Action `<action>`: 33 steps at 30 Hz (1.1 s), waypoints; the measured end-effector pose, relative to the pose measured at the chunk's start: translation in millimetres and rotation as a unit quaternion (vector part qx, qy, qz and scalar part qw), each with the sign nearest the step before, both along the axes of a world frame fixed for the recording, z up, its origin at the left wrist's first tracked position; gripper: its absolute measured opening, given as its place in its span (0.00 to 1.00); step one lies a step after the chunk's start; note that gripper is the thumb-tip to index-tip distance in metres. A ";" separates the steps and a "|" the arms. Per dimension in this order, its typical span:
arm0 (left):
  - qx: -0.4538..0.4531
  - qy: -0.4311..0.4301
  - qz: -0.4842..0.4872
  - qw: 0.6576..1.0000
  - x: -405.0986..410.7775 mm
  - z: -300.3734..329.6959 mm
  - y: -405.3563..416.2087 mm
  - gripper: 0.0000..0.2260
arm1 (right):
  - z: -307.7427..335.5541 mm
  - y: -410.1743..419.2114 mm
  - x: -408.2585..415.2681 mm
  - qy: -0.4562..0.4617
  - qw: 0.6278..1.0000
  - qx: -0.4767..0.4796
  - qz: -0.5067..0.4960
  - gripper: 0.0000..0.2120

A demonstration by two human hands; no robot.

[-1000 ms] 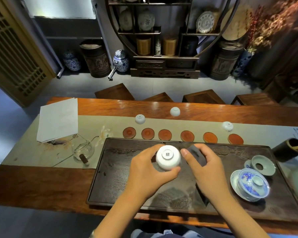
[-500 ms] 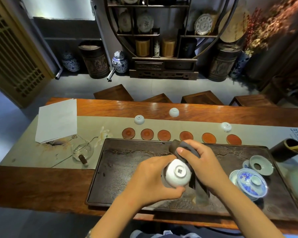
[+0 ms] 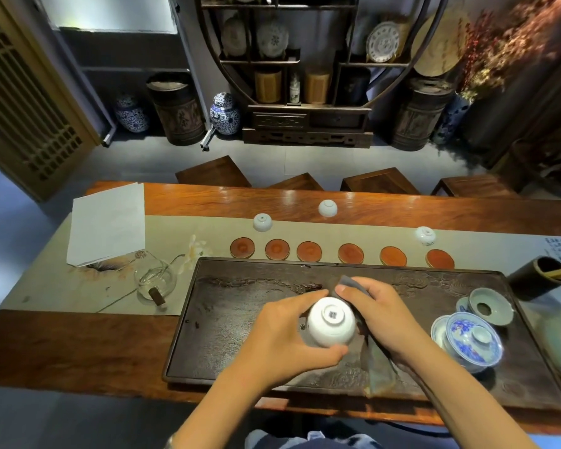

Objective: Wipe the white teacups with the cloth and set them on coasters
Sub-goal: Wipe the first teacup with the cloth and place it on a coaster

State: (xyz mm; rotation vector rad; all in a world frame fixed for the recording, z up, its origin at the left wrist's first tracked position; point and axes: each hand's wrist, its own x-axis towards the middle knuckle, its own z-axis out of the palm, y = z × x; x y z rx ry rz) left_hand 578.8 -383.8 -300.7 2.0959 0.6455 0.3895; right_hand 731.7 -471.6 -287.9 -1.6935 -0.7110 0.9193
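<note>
Left hand (image 3: 282, 335) has tilted teacup (image 3: 331, 322) base-up against cloth (image 3: 378, 367).

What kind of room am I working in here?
Most likely a tea room: a carved dark tea tray on a long wooden table, a row of coasters, and a display shelf of porcelain plates behind.

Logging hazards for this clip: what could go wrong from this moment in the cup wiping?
1. The white teacup is held base-up over the dark tea tray by the left hand alone; a slip could chip it.
2. The grey cloth trails from the right hand close to the blue-and-white lidded gaiwan; a wide wipe might catch it.
</note>
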 end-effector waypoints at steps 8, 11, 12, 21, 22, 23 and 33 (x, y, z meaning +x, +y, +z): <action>-0.001 -0.009 0.025 1.000 3.4 1.6 -0.6 0.27 | 0.5 1.6 6.5 0.011 1.000 -0.003 0.002 0.12; 0.002 -0.025 0.070 0.997 5.5 2.5 -1.1 0.21 | -1.9 4.1 1.1 0.001 1.000 -0.002 -0.013 0.14; 0.000 -0.030 0.087 0.996 5.2 0.9 0.0 0.20 | -2.0 3.7 -0.7 -0.031 0.999 0.000 -0.018 0.15; 0.006 -0.011 0.092 0.996 9.2 -3.1 6.3 0.19 | 3.3 1.4 -23.2 -0.238 0.971 0.023 -0.026 0.05; 0.011 -0.003 0.078 0.997 11.0 -2.6 4.0 0.20 | 4.8 5.4 -19.2 -0.226 0.973 0.019 -0.027 0.05; 0.012 0.002 0.071 0.997 12.4 -2.6 1.2 0.20 | 5.9 8.2 -15.5 -0.219 0.975 0.014 -0.020 0.04; 0.014 -0.020 0.109 0.994 14.3 -2.1 -3.9 0.18 | 1.9 10.6 -0.8 -0.202 0.979 0.018 -0.017 0.06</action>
